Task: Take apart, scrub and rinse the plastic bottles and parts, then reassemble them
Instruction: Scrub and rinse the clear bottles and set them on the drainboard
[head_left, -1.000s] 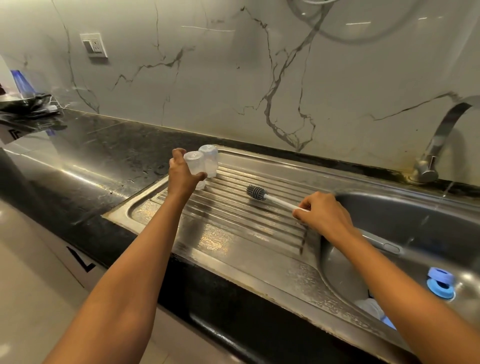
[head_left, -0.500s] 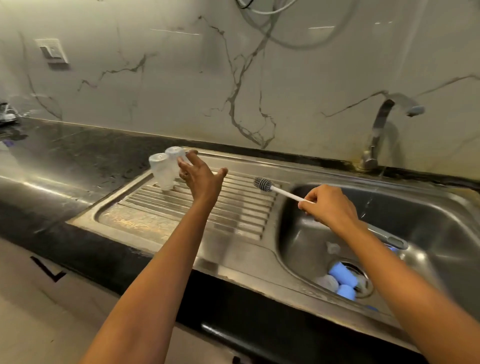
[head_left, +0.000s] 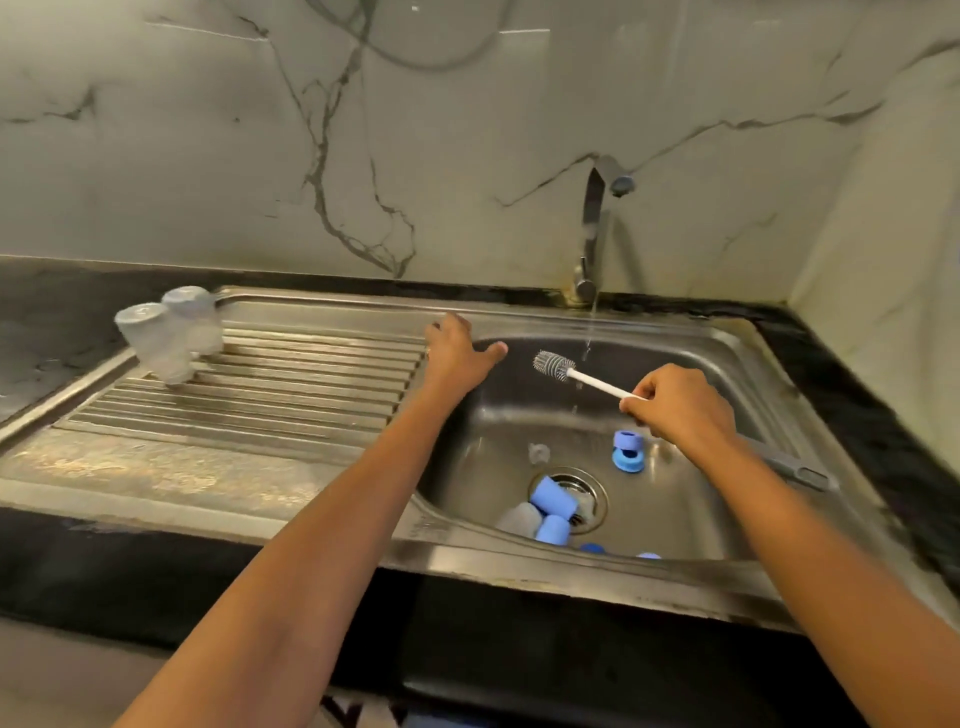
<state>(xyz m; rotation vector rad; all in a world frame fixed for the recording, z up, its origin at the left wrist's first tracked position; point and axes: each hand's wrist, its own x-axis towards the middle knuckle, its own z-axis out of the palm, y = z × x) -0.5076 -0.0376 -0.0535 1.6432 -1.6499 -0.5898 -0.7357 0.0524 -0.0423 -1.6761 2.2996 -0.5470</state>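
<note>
- The left hand (head_left: 460, 358) is open, with its fingers straight and spread and its thumb out toward the basin. It holds nothing. It sits at the ridge where the ribbed steel drainboard (head_left: 291, 384) meets the stainless steel sink basin (head_left: 727, 364). I cannot tell whether the palm touches the metal.
- The right hand (head_left: 675, 408) is curled round the slim white-stemmed bottle brush (head_left: 597, 385) and grips it above the basin. The grey bristle head points left, toward the left hand. The grey handle end sticks out behind the wrist, toward the right rim.
- Two clear plastic bottles (head_left: 156, 340) stand mouth down and touching each other at the far left corner of the drainboard, well apart from both hands.
- On the basin floor a blue plastic ring (head_left: 627, 452) lies below the brush stem as seen from the head view. A small clear plastic piece (head_left: 539, 453) lies to its left.
- Two blue cylindrical caps (head_left: 553, 496) lie at the round steel drain (head_left: 589, 491), and a translucent bottle body (head_left: 519, 519) rests against them. More blue bits show at the near rim, mostly hidden.
- The chrome tap (head_left: 595, 228) rises from the back edge. A thin trickle of water (head_left: 588, 343) shows below it, just right of the bristle head.
- The sink is set in a black stone tabletop (head_left: 857, 415) below a white veined marble wall (head_left: 208, 156).
</note>
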